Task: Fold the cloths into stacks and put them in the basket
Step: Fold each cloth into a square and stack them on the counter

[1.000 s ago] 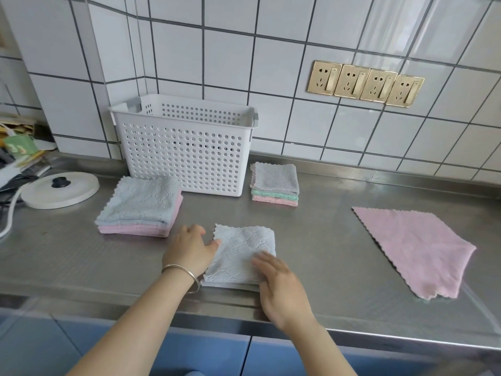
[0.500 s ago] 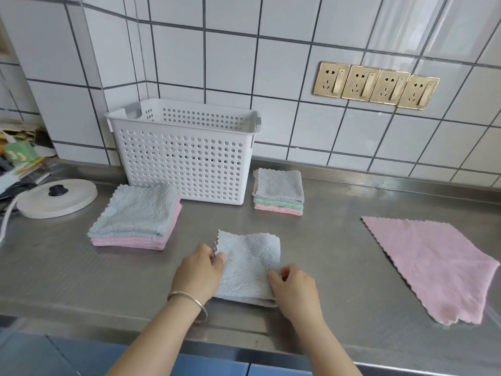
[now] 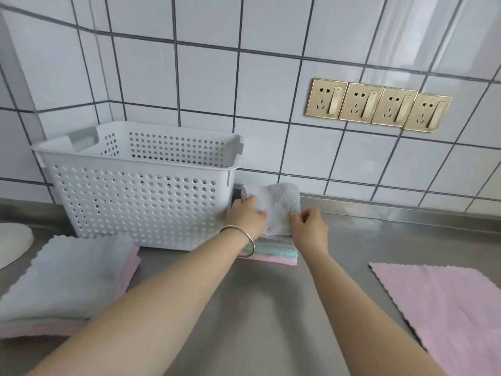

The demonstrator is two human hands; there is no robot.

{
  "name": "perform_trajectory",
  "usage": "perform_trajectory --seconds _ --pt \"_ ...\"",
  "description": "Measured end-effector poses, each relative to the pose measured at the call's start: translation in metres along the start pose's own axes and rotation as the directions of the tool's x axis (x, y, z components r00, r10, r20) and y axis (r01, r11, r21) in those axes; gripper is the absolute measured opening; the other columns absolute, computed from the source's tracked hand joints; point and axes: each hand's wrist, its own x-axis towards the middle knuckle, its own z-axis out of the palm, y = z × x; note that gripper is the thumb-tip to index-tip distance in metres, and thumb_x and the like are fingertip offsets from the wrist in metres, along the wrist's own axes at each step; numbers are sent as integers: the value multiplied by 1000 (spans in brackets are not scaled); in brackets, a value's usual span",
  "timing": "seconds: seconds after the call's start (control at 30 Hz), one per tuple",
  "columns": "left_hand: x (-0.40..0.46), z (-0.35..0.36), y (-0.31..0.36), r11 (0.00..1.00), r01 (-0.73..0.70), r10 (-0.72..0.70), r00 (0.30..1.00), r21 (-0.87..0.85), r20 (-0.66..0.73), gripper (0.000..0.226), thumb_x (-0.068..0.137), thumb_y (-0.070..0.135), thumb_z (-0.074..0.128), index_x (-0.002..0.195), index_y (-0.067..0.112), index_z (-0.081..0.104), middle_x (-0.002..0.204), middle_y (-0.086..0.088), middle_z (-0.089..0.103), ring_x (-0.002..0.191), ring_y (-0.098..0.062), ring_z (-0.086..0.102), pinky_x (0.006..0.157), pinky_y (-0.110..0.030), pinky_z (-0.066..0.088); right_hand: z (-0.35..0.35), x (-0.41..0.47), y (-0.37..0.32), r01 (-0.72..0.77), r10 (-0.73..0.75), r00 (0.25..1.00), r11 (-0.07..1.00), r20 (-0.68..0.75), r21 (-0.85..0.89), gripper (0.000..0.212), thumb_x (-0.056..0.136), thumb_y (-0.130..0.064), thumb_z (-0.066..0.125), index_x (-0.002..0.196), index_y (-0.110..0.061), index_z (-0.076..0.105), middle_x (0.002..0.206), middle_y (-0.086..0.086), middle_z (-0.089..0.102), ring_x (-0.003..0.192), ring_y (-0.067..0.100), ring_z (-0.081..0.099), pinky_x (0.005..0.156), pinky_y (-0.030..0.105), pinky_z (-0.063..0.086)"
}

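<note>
Both hands hold a folded grey cloth (image 3: 276, 210) over the small stack (image 3: 273, 253) that sits just right of the white basket (image 3: 135, 191) on the steel desk (image 3: 257, 308). The left hand (image 3: 248, 218), with a metal bangle (image 3: 244, 241) on its wrist, grips the cloth's left edge, fingers curled over it; the right hand (image 3: 309, 229) pinches the right edge between thumb and fingers. The cloth lies on or just above the stack, and which cannot be told; the far part of it reaches up toward the tiled wall (image 3: 217, 77). Under it the stack shows green and pink layers along its near side. A larger stack (image 3: 67, 283) of grey over pink cloths lies at the front left, near the basket's front wall. An unfolded pink cloth (image 3: 447, 313) is spread flat at the right, well apart from both stacks. A white round lid (image 3: 12, 244) shows at the left edge, and four gold sockets (image 3: 378, 108) are set in the wall above.
</note>
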Motion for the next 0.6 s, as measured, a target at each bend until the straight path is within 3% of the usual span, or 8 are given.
perform_trajectory --seconds 0.07,0.23,0.33,0.4,0.5,0.6 --pt "18 10 -4 998 17 -17 1000 69 7 34 87 27 46 115 7 46 121 -20 49 108 -35 50 88 -35 40 12 15 12 -13 14 1000 999 27 -38 18 91 -28 48 87 -10 45 70 -2 49 68 23 48 60 32 40" --pt "32 32 -19 978 76 -86 995 192 47 45 90 34 46 125 6 45 134 -20 34 122 -35 43 102 -38 36 27 30 34 -51 59 997 989 57 -139 17 90 -26 50 90 -10 46 74 -1 48 78 27 51 65 30 40" --pt "29 44 -27 963 93 -98 995 253 7 52 89 37 47 131 7 41 136 -19 30 124 -34 40 105 -39 34 31 31 41 -66 76 995 987 70 -147 17 88 -26 50 93 -9 46 82 3 51 80 28 52 68 32 42" --pt "28 49 -31 930 47 -41 999 365 -26 56 90 40 43 135 8 35 140 -19 26 129 -34 33 107 -39 31 31 30 42 -34 59 990 981 130 -191 21 88 -27 51 99 -10 46 85 4 54 83 28 53 70 33 44" --pt "23 45 -31 850 -48 94 994 525 -60 56 93 40 36 140 10 28 152 -18 11 136 -34 19 112 -39 23 12 24 44 66 -6 974 963 226 -260 40 86 -36 54 118 -14 44 112 4 55 101 25 54 78 34 43" --pt "10 38 -32 753 -156 265 961 640 -78 60 94 43 33 146 17 20 157 -12 1 144 -30 6 116 -42 12 -27 3 62 183 -113 978 863 173 -471 47 87 -40 52 128 -18 42 127 0 47 117 21 47 88 33 41"
